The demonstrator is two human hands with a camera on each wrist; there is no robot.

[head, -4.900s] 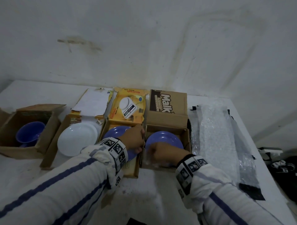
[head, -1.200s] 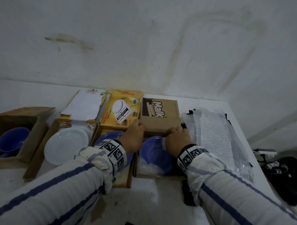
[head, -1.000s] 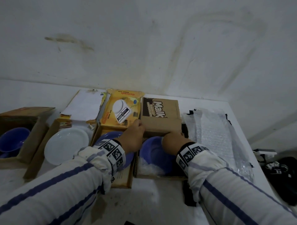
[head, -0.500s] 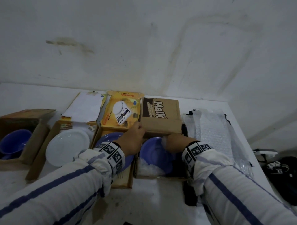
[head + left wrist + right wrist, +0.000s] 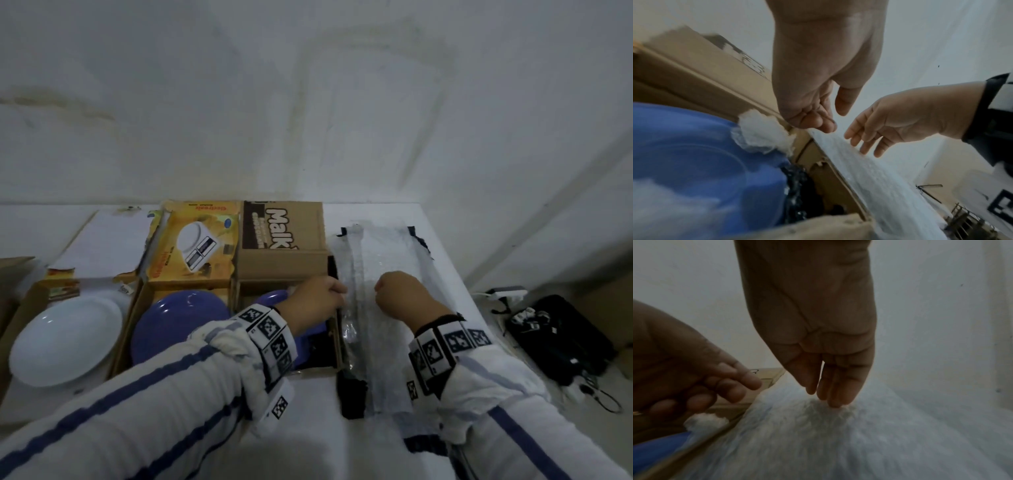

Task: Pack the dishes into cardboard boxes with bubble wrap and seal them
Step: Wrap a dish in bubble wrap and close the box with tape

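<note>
Both hands have left the box (image 5: 284, 270) for the bubble wrap (image 5: 380, 308) beside it; left hand (image 5: 317, 299) loosely curled, right hand (image 5: 400, 294) fingers straight, touching. Blue dish (image 5: 694, 154) sits boxed. Next: pinch a sheet, lift it.

Matt brown cardboard box (image 5: 281, 270), glossy blue plate (image 5: 178, 322), glossy white plate (image 5: 65, 339), clear dimpled bubble wrap (image 5: 380, 260).
</note>
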